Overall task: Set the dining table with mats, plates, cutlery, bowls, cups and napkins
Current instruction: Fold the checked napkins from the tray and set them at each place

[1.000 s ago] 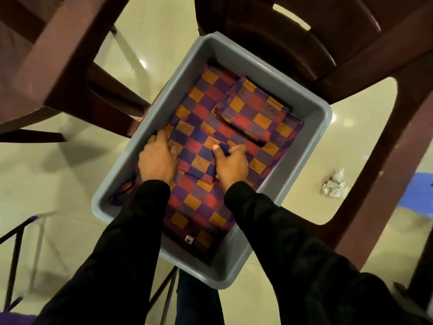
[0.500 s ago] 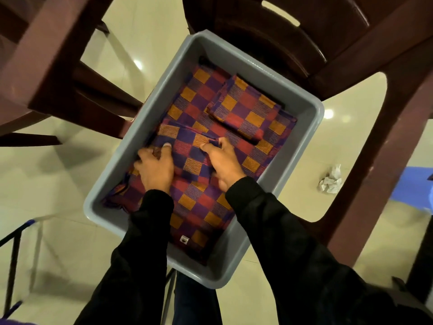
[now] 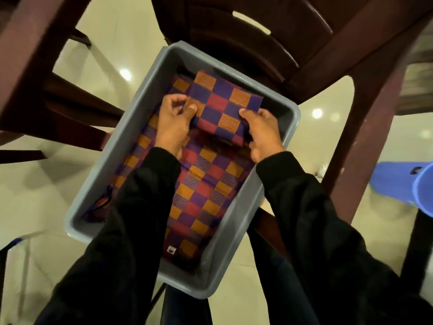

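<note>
Over the grey bin [image 3: 290, 113], both hands grip a folded mat [image 3: 222, 109].

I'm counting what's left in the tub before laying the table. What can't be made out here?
- How many folded cloths lie under the one gripped by the left hand and right hand: head view, hands and sleeves cover them.
- The tub's floor: cloth hides it.
- The blue thing at right: cut off by the edge, blurred.

Home dining area: wooden chairs [image 3: 293, 31], tiled floor [image 3: 32, 184].
</note>
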